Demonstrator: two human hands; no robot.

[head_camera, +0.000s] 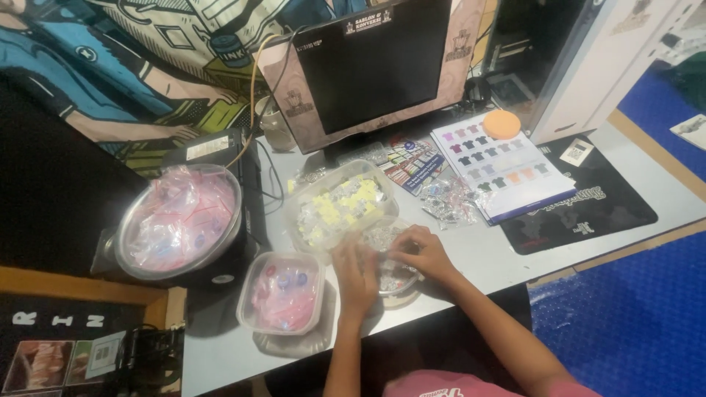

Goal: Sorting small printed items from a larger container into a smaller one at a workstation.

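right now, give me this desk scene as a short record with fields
left hand: over a small clear bowl, fingers at its rim
right hand: on the same bowl's far edge
left of hands: square plastic tub of small bags
behind hands: clear tub of yellow and clear packets
far left: round metal bowl of plastic bags
right side: printed sheet of shirt pictures, orange disc on top

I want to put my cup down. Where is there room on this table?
Bare grey tabletop lies right of the right hand, below the printed colour-chart sheets and beside the black mat. Another bare strip runs along the near edge, below the square clear plastic tub. Around the left hand and the big clear tray of yellow pieces it is crowded.
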